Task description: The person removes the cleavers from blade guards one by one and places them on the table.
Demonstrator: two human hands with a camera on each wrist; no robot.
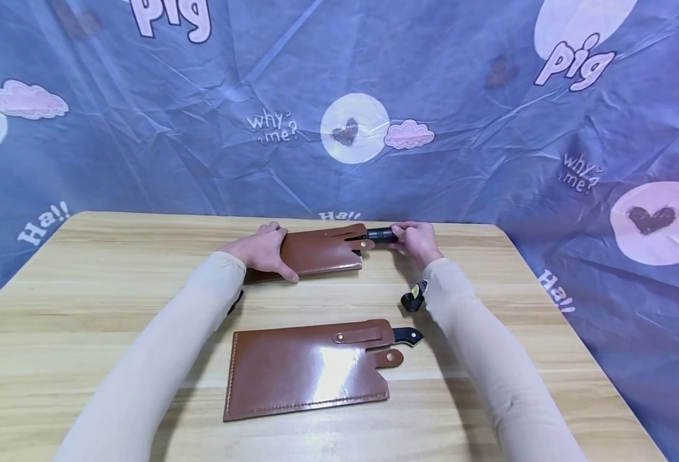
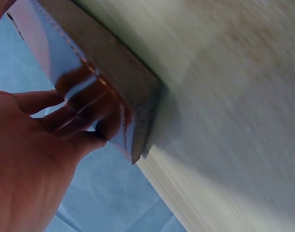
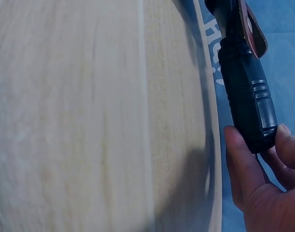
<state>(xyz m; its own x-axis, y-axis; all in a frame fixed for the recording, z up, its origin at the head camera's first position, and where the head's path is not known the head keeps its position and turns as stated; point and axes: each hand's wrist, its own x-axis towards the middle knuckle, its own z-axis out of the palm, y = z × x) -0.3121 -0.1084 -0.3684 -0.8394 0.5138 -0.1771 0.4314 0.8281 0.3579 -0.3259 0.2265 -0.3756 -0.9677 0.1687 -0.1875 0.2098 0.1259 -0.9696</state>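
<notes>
Two glossy brown leather cleaver sheaths lie on the wooden table [image 1: 85, 308]. My left hand [image 1: 271, 249] grips the left end of the far sheath [image 1: 322, 251], with its fingers over the top and its thumb on the near edge. From below, the left hand [image 2: 51, 135] shows its fingers curled on that sheath [image 2: 101, 89]. A black knife handle [image 1: 381, 235] sticks out of the far sheath's right side, and my right hand [image 1: 410, 236] pinches its end. Up close, the right hand's fingertips [image 3: 242, 159] wrap the butt of the handle [image 3: 246, 92].
The near sheath [image 1: 307, 371] lies flat at the table's front, its snap strap closed and a black handle stub [image 1: 407, 335] poking out on the right. A blue printed cloth [image 1: 489, 128] hangs behind and to the right of the table.
</notes>
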